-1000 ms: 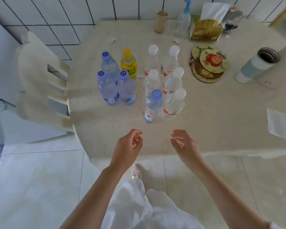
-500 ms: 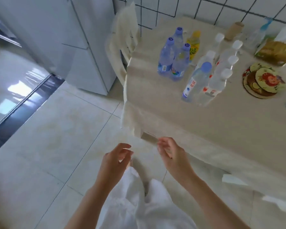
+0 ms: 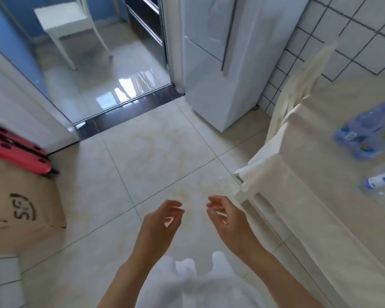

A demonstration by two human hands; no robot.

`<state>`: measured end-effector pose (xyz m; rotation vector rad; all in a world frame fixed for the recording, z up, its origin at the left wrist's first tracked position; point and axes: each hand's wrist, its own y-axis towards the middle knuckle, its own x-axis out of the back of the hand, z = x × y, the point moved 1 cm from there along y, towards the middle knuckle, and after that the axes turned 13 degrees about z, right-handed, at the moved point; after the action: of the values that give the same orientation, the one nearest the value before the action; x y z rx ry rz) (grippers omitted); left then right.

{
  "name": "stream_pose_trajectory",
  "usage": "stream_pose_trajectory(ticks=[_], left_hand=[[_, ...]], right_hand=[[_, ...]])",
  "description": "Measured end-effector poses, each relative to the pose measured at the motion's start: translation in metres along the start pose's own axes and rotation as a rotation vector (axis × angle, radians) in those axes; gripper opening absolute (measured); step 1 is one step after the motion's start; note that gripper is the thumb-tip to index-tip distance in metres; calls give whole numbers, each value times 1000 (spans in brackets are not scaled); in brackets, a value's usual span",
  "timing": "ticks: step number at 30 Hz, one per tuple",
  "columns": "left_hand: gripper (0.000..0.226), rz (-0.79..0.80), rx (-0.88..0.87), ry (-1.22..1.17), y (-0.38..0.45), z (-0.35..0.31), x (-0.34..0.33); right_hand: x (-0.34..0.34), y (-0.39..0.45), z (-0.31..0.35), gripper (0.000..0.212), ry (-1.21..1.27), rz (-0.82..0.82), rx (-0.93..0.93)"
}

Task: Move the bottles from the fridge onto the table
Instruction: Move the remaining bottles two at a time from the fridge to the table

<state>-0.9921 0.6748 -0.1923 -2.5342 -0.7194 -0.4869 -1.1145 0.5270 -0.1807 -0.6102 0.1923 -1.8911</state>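
Note:
My left hand (image 3: pixel 162 221) and my right hand (image 3: pixel 226 218) hang empty over the floor tiles, fingers loosely curled and apart. The white fridge (image 3: pixel 218 63) stands ahead at the upper middle with its doors closed. The cream table (image 3: pixel 320 174) runs down the right side. On it, blurred at the right edge, stand blue-tinted bottles (image 3: pixel 362 132) and a clear bottle (image 3: pixel 382 181) with a blue label. Both hands are left of the table's corner and well short of the fridge.
A cream chair (image 3: pixel 298 85) stands between fridge and table. A cardboard box (image 3: pixel 20 210) and a red case (image 3: pixel 16 150) lie at the left. A doorway with a dark threshold (image 3: pixel 125 110) leads to another room with a white chair (image 3: pixel 71 23). Open floor tiles lie ahead.
The view has swung left from the table toward the fridge and doorway. The bottles slid to the right edge of the view. Both hands stay empty and have left the table's edge.

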Motion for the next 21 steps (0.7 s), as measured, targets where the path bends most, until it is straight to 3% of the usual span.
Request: stream_pose_trajectory(ticks=[6,11,21], left_hand=[[28,-124,66,18,-8,65,118],[29,-201,93,15,7,96,192],[17,-184,68,-46,108,96,261]], right_hand=[[-88,83,70,26,-60,144,51],[-132,131,112,25,-35,152,72],[-124,229,158,22,4,89,31]])
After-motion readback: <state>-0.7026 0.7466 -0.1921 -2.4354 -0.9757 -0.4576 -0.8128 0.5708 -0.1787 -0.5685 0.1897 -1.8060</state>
